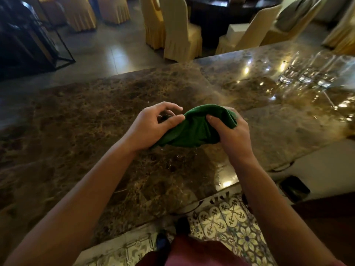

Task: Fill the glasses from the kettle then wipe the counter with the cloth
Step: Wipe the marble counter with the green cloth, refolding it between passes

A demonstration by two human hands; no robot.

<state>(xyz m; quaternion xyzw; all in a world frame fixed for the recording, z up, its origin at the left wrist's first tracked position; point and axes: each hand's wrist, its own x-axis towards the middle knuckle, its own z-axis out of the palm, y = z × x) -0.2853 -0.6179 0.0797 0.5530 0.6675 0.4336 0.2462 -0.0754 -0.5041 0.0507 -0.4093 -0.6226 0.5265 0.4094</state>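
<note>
Between my hands, the green cloth (194, 129) is bunched above the counter (96, 116), left hand (151, 125) pinching one end, right hand (230, 133) gripping the other. Wiping rightward, I risk toppling the glasses (307, 73) beyond my right hand.

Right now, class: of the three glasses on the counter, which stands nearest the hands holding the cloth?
The leftmost glass: it stands at the row's near end, closest to the green cloth; the other two sit farther right.
</note>
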